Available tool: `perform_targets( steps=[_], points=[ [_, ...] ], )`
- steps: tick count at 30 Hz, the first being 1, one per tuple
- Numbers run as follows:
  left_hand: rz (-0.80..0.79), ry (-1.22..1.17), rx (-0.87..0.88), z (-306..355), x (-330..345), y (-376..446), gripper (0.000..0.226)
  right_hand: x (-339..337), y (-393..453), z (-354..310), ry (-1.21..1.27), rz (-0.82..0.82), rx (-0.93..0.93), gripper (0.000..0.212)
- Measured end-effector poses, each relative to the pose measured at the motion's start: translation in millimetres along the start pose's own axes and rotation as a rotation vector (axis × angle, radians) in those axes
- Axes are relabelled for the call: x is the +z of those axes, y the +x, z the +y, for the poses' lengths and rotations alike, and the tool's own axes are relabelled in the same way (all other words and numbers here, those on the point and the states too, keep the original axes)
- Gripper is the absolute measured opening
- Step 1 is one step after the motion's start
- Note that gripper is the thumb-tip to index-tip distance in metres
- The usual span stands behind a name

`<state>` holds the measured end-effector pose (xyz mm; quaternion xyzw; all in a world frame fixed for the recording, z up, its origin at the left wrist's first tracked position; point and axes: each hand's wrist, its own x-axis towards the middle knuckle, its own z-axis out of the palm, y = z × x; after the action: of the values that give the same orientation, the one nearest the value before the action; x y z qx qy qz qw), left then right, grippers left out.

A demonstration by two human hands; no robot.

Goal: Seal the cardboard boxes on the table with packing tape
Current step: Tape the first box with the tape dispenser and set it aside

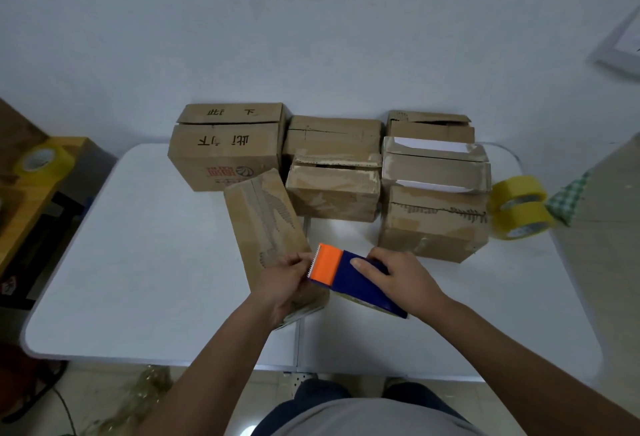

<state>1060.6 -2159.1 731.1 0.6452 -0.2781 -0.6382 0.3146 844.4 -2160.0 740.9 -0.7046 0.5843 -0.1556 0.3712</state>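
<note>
Spanning most of the view, a white tabletop (138, 262) is seen from above, set against a pale wall (311, 20). Worn cardboard boxes are grouped along its far edge: a large box with black printed characters (227, 146) at far left, a flatter box (334, 136) beside it at the wall, a smaller box with torn flaps (332, 189) in front of that, and a stack of boxes (434, 193) at the right, whose top flaps are gaping with white showing inside. A long narrow box (265, 224) is laid nearer, angled from the big box toward the near middle of the tabletop. Its near end is gripped by the left hand (284, 283), fingers curled over the top edge. Just right of it, a blue tape dispenser with an orange toothed head (349, 274) is clamped in the right hand (401, 279), fingers wrapped over its body, the cutter pointing left and nearly touching the left hand's fingers. Two yellow tape rolls (519, 207) are stacked at the far right edge of the tabletop, next to the box stack. Another yellow roll (43, 163) is seen on a wooden stand (20, 214) off to the left.
</note>
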Motion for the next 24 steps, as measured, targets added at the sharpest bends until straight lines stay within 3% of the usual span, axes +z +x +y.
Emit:
perform_targets(
  steps=[4,8,15,18,21,24],
  points=[
    [0.099,0.043,0.083,-4,7,0,0.020,-6,6,-4,-0.035,-0.040,-0.007,0.054],
    [0.151,-0.064,0.116,-5,-4,-1,0.021,-16,13,-6,-0.146,-0.129,-0.052,0.045],
    [0.372,-0.184,0.130,-22,-42,-9,0.020,-21,13,7,-0.203,-0.241,-0.059,0.045],
    [0.388,-0.170,0.134,-33,-46,-15,0.026,-22,15,10,-0.267,-0.261,-0.051,0.044],
    [0.373,-0.199,0.125,-41,-42,-20,0.029,-22,18,7,-0.306,-0.223,-0.041,0.052],
    [0.460,-0.229,0.158,-47,-36,-24,0.019,-19,21,3,-0.346,-0.178,-0.053,0.066]
  ],
)
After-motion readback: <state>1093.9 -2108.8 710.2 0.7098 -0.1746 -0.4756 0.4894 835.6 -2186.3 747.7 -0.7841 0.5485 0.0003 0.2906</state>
